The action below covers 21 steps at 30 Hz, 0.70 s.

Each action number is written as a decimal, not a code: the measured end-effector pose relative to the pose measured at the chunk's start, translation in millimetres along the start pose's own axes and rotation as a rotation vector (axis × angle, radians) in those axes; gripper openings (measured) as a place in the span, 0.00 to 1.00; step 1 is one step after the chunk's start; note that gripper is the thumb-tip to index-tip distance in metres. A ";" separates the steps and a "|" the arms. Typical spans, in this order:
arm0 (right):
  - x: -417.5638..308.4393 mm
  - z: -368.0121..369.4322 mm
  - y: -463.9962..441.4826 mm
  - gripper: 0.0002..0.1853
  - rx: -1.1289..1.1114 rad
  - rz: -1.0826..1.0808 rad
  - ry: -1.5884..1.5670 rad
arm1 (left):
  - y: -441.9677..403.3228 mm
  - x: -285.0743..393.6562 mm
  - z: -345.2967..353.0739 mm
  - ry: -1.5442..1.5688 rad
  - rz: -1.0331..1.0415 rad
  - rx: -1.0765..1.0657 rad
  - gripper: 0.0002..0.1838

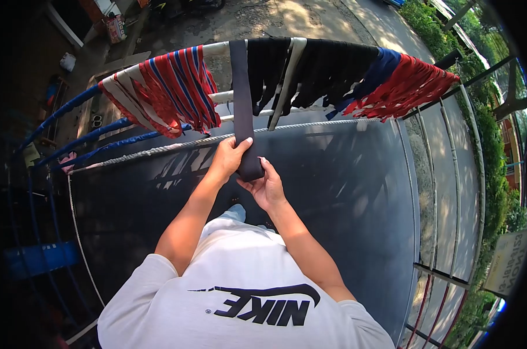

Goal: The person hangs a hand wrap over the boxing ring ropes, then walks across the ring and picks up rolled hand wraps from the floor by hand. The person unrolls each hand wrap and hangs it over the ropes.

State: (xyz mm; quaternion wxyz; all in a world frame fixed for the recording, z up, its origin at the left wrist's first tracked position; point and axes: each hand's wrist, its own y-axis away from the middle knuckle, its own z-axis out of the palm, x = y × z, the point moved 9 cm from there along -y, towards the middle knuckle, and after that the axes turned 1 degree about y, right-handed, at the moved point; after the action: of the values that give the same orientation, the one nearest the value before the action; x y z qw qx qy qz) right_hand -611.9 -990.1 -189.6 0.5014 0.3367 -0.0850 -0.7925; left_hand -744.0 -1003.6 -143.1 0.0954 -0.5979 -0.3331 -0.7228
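A dark grey hand wrap [241,87] hangs over the top ring rope and runs down taut to my hands. Its lower end is a thick roll [251,168]. My left hand [228,157] is closed on the strip at the left, thumb lying across it just above the roll. Cupped around the roll's right side and underside, my right hand [266,187] grips it between thumb and fingers. Beside the strip hang black wraps [333,70] on the right and red, white and blue striped wraps [179,87] on the left.
More red wraps [400,87] and a blue wrap [380,72] drape the rope at right. A lower white rope [153,151] crosses ahead. Blue ropes [60,113] bound the left side. The dark ring floor [345,198] spreads below; a road lies beyond the right ropes.
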 end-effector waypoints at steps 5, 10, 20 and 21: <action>-4.7 -3.2 21.4 0.20 -0.067 0.070 -0.044 | 3.4 -11.4 9.1 0.052 0.042 0.086 0.17; -18.6 1.0 40.2 0.21 -0.187 0.019 0.011 | 0.7 -10.8 6.8 0.021 0.123 0.177 0.14; 15.7 -8.3 81.5 0.21 -0.289 0.219 -0.076 | 30.8 -17.2 1.7 0.052 0.062 0.170 0.14; 20.2 -13.9 81.8 0.21 -0.256 0.203 -0.091 | 34.9 -21.0 3.4 0.090 0.053 0.139 0.14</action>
State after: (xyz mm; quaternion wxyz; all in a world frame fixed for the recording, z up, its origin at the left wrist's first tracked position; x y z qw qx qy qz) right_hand -548.5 -1044.0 -170.6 0.6135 0.2232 -0.0395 -0.7565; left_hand -716.9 -1033.6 -149.6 0.1707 -0.5654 -0.3616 -0.7214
